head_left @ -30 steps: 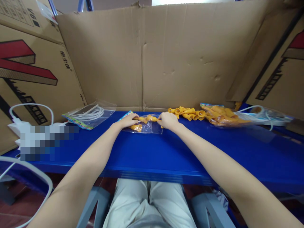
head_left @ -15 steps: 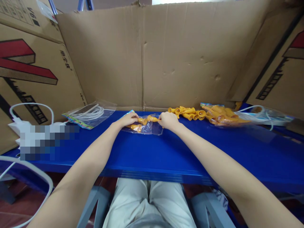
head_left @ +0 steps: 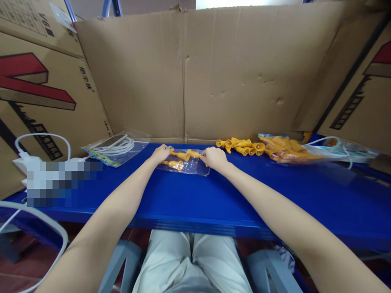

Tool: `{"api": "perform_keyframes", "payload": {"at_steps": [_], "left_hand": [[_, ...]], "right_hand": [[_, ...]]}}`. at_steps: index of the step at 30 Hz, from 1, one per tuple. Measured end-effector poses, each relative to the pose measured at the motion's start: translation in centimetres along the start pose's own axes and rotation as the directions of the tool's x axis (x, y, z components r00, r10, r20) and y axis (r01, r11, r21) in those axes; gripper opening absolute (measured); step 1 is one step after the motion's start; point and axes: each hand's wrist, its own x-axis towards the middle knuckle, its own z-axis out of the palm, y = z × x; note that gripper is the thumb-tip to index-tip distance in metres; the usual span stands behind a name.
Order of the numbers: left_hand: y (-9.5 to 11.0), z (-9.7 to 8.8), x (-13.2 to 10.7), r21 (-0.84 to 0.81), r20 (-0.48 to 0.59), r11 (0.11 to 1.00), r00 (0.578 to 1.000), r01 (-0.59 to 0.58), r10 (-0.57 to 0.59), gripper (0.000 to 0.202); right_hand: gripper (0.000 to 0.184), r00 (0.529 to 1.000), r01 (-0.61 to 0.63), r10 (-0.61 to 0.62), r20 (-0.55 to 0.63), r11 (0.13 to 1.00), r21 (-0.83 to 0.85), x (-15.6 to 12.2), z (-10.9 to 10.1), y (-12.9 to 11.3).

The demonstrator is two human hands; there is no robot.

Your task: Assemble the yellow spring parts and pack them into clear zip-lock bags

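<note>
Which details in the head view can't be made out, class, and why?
Head view:
Yellow piece: partly hidden by the right hand.
Left hand: fingertips mostly hidden by its back.
White object: partly covered by pixelation.
Left carton: cut off by the picture's edge.
Small print, upper left: too blurred.

a bare left arm (head_left: 122, 199) and a bare right arm (head_left: 259, 193) are showing with pale trousers (head_left: 169, 254).
the off-white, faintly greenish cloth is creasing softly over both thighs and bunching into folds at the crotch, where a dark line is running between the legs. at the waist, a grey garment edge (head_left: 191, 287) is curving along the bottom of the view. each forearm is narrowing toward the wrist, and the left hand (head_left: 161, 153) and right hand (head_left: 216, 158) are showing bare too.
</note>
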Motion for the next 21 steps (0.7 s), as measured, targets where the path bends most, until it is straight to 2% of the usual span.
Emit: {"api": "perform_keyframes", "payload": {"at_steps": [8,15,18,21], "left_hand": [[-0.2,0.2,0.3,-0.031,0.026,1.000,1.000,0.001,0.000,0.035],[-0.5,0.6,1.0,0.044,0.077,0.985,0.984,-0.164,0.160,0.039],[-0.8,0.9,1.3,0.043,0.080,0.982,0.980,-0.186,0.182,0.039],[-1.0,1.1,1.5,0.048,0.064,0.984,0.983,-0.174,0.171,0.041]], "right_hand": [[0.029,0.999,0.031,-0.028,-0.024,0.992,0.123,0.5,1.1,0.4],[0.028,0.994,0.113,-0.111,-0.026,0.989,0.094,0.2,0.8,-0.1],[0.029,0.987,0.161,-0.159,-0.024,0.980,0.120,-0.1,0.4,-0.5],[0.029,0.989,0.146,-0.146,-0.014,0.985,0.090,-0.4,-0.1,-0.8]]}}
